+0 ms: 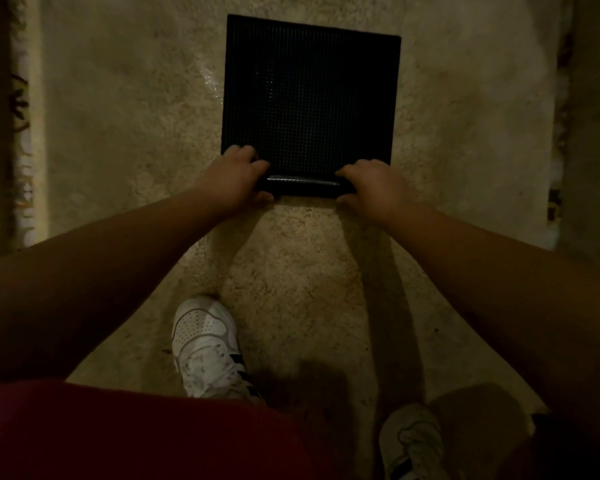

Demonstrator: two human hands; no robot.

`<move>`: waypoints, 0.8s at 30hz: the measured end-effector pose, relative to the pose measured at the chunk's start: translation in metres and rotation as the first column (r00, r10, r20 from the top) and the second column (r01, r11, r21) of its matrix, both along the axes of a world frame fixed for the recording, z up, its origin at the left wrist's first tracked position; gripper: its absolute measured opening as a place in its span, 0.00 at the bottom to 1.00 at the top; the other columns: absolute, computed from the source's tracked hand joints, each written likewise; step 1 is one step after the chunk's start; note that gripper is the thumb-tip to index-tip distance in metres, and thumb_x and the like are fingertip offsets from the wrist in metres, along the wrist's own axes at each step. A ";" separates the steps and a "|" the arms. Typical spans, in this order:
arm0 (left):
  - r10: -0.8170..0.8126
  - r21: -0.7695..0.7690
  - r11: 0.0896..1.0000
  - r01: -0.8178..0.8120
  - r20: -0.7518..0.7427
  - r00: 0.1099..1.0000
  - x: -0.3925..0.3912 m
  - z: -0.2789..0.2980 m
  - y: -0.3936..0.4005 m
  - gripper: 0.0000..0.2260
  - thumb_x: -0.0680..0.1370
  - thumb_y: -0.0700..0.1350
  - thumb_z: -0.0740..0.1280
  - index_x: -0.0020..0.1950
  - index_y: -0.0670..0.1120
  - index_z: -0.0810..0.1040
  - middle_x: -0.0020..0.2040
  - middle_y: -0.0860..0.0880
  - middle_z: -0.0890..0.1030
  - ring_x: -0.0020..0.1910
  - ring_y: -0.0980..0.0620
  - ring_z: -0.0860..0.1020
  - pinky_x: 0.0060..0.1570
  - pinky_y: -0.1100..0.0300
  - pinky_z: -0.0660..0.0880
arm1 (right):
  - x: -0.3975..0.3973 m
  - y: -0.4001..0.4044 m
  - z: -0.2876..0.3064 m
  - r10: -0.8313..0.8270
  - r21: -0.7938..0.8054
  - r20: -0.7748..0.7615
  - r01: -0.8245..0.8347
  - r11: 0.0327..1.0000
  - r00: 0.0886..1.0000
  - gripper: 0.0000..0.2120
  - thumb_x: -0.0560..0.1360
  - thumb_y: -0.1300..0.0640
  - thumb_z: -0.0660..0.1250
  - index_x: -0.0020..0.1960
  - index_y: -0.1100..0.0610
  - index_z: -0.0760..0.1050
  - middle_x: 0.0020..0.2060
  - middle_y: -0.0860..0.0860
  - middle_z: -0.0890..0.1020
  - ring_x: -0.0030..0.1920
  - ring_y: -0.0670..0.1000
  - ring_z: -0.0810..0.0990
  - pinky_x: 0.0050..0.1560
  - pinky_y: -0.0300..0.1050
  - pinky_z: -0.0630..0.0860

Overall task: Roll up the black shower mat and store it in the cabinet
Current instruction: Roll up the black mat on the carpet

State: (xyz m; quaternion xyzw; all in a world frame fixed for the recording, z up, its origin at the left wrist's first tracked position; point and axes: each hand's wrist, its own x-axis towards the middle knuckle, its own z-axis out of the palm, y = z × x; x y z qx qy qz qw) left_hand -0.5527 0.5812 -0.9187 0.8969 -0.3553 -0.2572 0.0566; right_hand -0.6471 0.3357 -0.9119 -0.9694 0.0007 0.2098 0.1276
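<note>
**Rolling the mat from the near edge**

Dim light falls on a mottled beige stone floor, speckled and faintly glossy, with a wet-looking patch shining just left of the mat. We stand over it in white sneakers, bent forward with both arms stretched down.

The black shower mat lies flat on the floor ahead of us, square-cornered, its top a fine grid of small raised cells, rubbery by the look of it. Its near edge is already turned over into a thin, tight roll with a dull sheen along the curve.

Our left hand holds the left end of that roll and our right hand the right end; the fingers of each curl over the top with the thumb underneath, clamped on the mat.

We judge the rolling has only just begun, since nearly all of the mat is flat. Next we need to push the roll away from us evenly at both ends so it stays straight. No cabinet is in sight.
</note>
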 end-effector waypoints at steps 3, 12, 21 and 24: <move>-0.006 -0.031 0.999 0.004 -0.036 0.999 -0.009 0.004 0.010 0.25 0.76 0.53 0.68 0.70 0.45 0.72 0.59 0.39 0.74 0.59 0.40 0.71 0.56 0.46 0.71 | -0.003 0.000 0.003 -0.003 0.047 -0.102 0.008 0.999 0.995 0.25 0.74 0.48 0.69 0.69 0.53 0.71 0.58 0.55 0.78 0.58 0.57 0.75 0.56 0.51 0.72; -0.070 -0.038 0.997 0.071 0.025 0.997 -0.042 0.013 0.017 0.22 0.78 0.49 0.65 0.73 0.48 0.69 0.59 0.40 0.80 0.53 0.39 0.79 0.48 0.50 0.75 | -0.032 0.002 -0.012 0.036 0.135 -0.081 -0.025 0.990 0.996 0.26 0.80 0.50 0.60 0.75 0.54 0.61 0.72 0.55 0.69 0.75 0.56 0.56 0.71 0.53 0.59; 0.019 -0.007 1.000 -0.019 0.042 0.999 -0.045 -0.009 0.015 0.24 0.82 0.50 0.57 0.77 0.46 0.59 0.75 0.36 0.63 0.74 0.37 0.61 0.72 0.43 0.56 | -0.036 0.020 -0.026 -0.030 -0.150 -0.048 0.023 0.988 0.998 0.50 0.68 0.25 0.52 0.78 0.55 0.43 0.78 0.53 0.47 0.77 0.56 0.40 0.72 0.58 0.43; 0.099 0.076 0.992 -0.105 0.080 0.992 -0.054 -0.011 0.007 0.34 0.78 0.59 0.56 0.78 0.44 0.49 0.79 0.37 0.51 0.78 0.38 0.48 0.73 0.40 0.47 | -0.029 0.016 -0.026 -0.021 -0.150 -0.071 0.010 0.989 0.997 0.53 0.66 0.25 0.58 0.78 0.55 0.42 0.78 0.53 0.46 0.77 0.57 0.40 0.73 0.59 0.45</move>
